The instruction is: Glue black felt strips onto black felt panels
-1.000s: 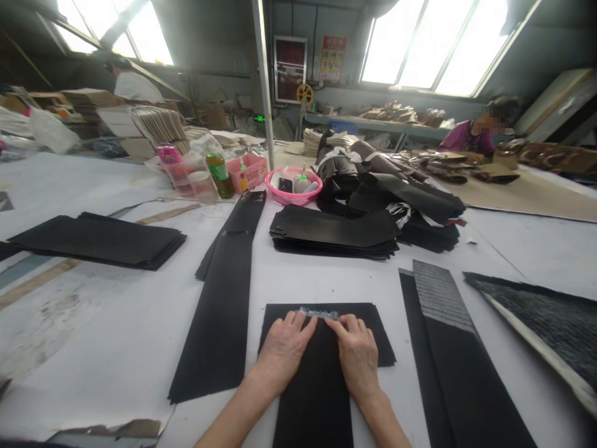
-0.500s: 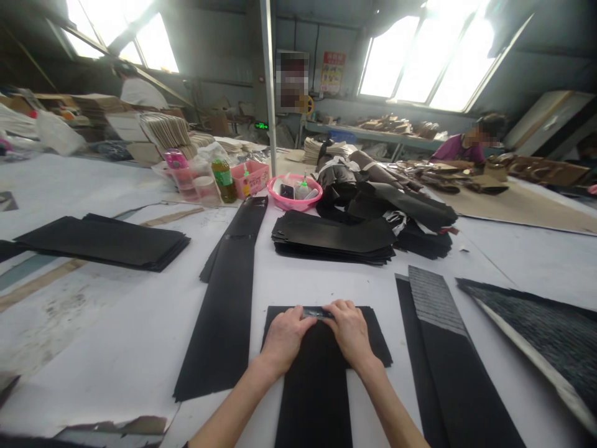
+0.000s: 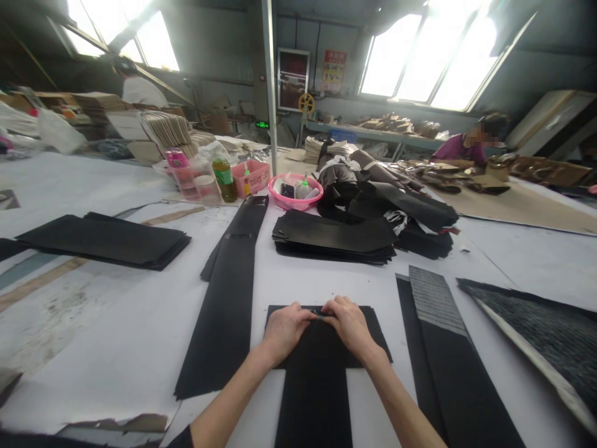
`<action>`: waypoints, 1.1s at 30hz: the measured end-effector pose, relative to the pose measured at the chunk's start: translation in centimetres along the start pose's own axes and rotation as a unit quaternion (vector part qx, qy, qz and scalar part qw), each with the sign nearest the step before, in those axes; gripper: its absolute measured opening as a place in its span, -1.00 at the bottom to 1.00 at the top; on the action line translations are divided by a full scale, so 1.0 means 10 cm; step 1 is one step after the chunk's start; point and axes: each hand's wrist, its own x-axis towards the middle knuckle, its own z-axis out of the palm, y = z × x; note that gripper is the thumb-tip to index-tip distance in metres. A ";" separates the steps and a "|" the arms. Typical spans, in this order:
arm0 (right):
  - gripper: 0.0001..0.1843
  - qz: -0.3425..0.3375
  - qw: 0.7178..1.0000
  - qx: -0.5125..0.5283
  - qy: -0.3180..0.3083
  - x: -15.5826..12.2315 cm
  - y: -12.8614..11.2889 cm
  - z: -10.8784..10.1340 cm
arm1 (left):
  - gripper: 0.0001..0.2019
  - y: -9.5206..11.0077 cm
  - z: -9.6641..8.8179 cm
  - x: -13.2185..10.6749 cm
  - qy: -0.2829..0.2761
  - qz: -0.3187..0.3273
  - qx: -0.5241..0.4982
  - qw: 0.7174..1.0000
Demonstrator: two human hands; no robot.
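Note:
A long black strip of sheet material runs from the near edge up over a wider black panel lying crosswise on the white table. Both hands meet at the strip's far end. My left hand pinches its left corner, and my right hand pinches the right side, thumbs close together. Between the fingertips a small shiny patch shows on the strip's end. The fingers partly cover that end, so how it lies against the panel beneath is hard to see.
Black strips lie left and right. Black panel stacks sit at far left and ahead. Behind are a pink basin, a green-labelled bottle and a black pile. Two people are farther back.
My hands have drawn slightly closer together at the strip's end, covering more of the shiny patch. My left hand has shifted a little. The things on the table stay put.

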 end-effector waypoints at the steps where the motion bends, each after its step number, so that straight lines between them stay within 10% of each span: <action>1: -0.94 -0.001 1.000 0.003 0.003 0.00 0.01 0.00 | -0.84 -0.01 0.01 0.00 0.005 -0.004 -0.002 1.000; 33: -0.83 -0.085 0.992 0.009 0.087 -0.15 0.08 0.18 | -0.80 0.10 0.06 0.05 0.046 0.124 0.126 0.983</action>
